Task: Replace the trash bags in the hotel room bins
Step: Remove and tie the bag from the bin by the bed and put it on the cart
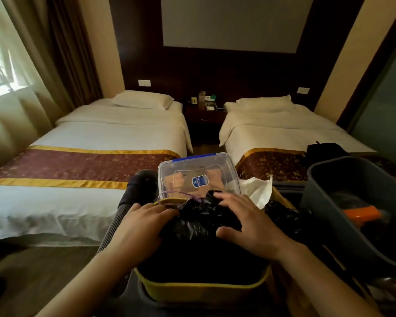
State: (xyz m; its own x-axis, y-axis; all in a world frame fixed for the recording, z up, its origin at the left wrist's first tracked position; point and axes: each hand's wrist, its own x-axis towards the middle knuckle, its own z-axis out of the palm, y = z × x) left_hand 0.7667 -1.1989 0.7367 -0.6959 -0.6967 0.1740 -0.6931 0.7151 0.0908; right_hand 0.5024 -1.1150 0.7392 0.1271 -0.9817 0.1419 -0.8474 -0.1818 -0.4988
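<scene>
Black bags (199, 223) in basket (204, 288), twin beds (124, 133) beyond

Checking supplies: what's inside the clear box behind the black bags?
Brownish packets show through the clear box lid; the black bags and a label hide the rest.

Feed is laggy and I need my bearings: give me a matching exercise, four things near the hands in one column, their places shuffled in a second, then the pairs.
Things
1. black trash bags
2. clear lidded container
3. grey tub
4. orange object

Places
A. inside the grey tub
B. under the left hand and right hand
C. at the right edge of view
D. just beyond the bags, blue clip on its lid

Pairs: 1-B, 2-D, 3-C, 4-A
</scene>
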